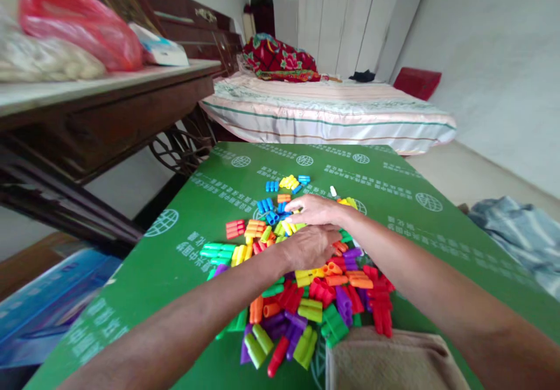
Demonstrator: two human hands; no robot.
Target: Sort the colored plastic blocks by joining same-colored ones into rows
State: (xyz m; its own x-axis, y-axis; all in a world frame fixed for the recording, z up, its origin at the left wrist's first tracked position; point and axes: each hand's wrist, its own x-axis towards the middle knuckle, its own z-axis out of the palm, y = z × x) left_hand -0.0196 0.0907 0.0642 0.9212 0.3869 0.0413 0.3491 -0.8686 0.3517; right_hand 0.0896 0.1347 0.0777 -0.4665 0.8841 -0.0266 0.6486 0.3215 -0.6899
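A pile of colourful plastic toy building pieces [310, 310], shaped like joined tubes with rounded ends, lies on the green table [184, 285]. Over its middle is my left hand [310, 247], its fingers bent together and pointing right; what they hold, if anything, is hidden. My right hand [317, 209] crosses just beyond it, with fingers stretched left and apart above blue pieces [272, 217] and yellow ones. Orange and purple pieces [352, 253] lie close to the left fingertips. Farther back sit a yellow cluster [289, 182] and a small white piece [333, 191].
A folded beige cloth [389, 359] lies at the table's near edge. On the left stands a sewing-machine table [109, 101] bearing a red plastic bag [83, 22]. Beyond the green table is a bed [328, 110]. Blue-grey fabric [516, 232] is at the right.
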